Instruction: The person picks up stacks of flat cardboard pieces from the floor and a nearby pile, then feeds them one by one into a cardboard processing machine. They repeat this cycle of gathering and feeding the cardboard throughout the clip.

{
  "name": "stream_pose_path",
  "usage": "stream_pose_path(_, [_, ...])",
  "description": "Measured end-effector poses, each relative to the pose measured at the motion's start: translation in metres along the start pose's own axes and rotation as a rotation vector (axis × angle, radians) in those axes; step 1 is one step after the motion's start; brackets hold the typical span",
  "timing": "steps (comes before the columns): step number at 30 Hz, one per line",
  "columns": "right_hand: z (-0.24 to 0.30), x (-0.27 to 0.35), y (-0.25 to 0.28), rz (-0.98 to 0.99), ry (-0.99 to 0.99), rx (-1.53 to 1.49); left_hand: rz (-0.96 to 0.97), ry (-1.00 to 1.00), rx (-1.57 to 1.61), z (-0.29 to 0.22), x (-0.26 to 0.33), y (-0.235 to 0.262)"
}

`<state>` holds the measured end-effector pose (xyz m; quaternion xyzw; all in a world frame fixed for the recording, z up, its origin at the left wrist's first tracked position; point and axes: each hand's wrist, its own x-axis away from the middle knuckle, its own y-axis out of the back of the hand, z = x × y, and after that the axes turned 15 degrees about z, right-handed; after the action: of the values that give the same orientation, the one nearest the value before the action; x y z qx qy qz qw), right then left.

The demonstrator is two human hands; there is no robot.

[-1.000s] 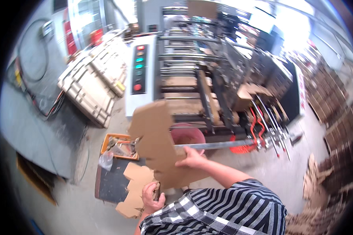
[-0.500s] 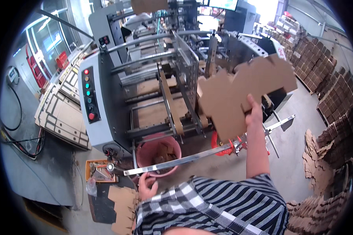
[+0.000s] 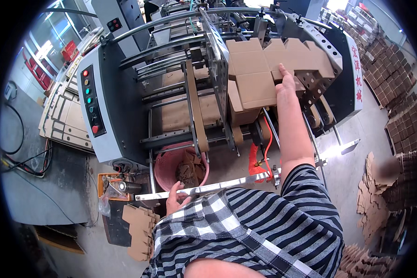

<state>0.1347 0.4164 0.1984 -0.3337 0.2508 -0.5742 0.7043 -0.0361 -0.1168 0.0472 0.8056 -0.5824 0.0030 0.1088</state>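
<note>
A flat brown cardboard blank (image 3: pixel 252 69) with a notched outline lies at the right side of the machine, on top of other cardboard. My right hand (image 3: pixel 286 84) grips it by its near edge. The thumb lies on top, and the other fingers are mostly hidden. Close to my body, my left hand (image 3: pixel 175 200) is beside a shiny metal bar (image 3: pixel 208 188). Its fingers are loosely bent and apart, with nothing visible in them.
The machine's grey side panel (image 3: pixel 91 99) carries several buttons. Under the bar stands a pink bucket (image 3: pixel 160 169) with cardboard scraps. An orange crate (image 3: pixel 102 185) sits left of it. Stacked cardboard (image 3: pixel 405 118) lines the right side. A loose cardboard piece (image 3: pixel 136 229) lies at lower left.
My right hand has carried the cardboard blank forward from mid-air onto the machine's right side. My left hand has moved slightly up beside the bar. The whole view has shifted.
</note>
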Motion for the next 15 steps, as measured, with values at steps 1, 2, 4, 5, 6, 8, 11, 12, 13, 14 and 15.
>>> stream_pose_path(1, [-0.001,-0.011,0.007,-0.022,-0.001,0.019,0.016,0.001,-0.009,0.002,-0.007,0.000])
stream_pose_path(2, [-0.007,-0.027,0.022,-0.020,-0.009,0.060,0.038,-0.010,-0.048,0.002,-0.013,0.000])
stream_pose_path(4, [-0.026,-0.021,0.016,-0.032,-0.021,-0.008,0.060,0.018,-0.123,-0.003,-0.020,0.006])
stream_pose_path(5, [-0.033,-0.019,0.011,-0.036,-0.026,-0.042,0.069,0.025,-0.168,-0.003,-0.021,0.009])
stream_pose_path(6, [-0.038,-0.028,0.018,-0.039,-0.035,-0.040,0.081,0.016,-0.201,-0.002,-0.024,0.010])
stream_pose_path(8, [-0.053,-0.044,0.033,-0.082,-0.065,-0.040,0.073,0.042,-0.152,-0.002,-0.027,0.008])
stream_pose_path(11, [-0.068,-0.054,0.040,-0.151,-0.187,-0.044,0.046,0.057,-0.152,0.003,-0.027,0.010])
stream_pose_path(12, [-0.074,-0.058,0.047,-0.155,-0.174,-0.018,0.042,0.058,-0.162,0.004,-0.027,0.009])
stream_pose_path(13, [-0.078,-0.064,0.054,-0.179,-0.180,0.034,0.040,0.057,-0.153,0.006,-0.028,0.009])
stream_pose_path(14, [-0.082,-0.069,0.061,-0.203,-0.183,0.086,0.047,0.045,-0.104,0.009,-0.030,0.009])
stream_pose_path(15, [-0.086,-0.070,0.064,-0.229,-0.193,0.138,0.053,0.039,-0.055,0.009,-0.032,0.009])
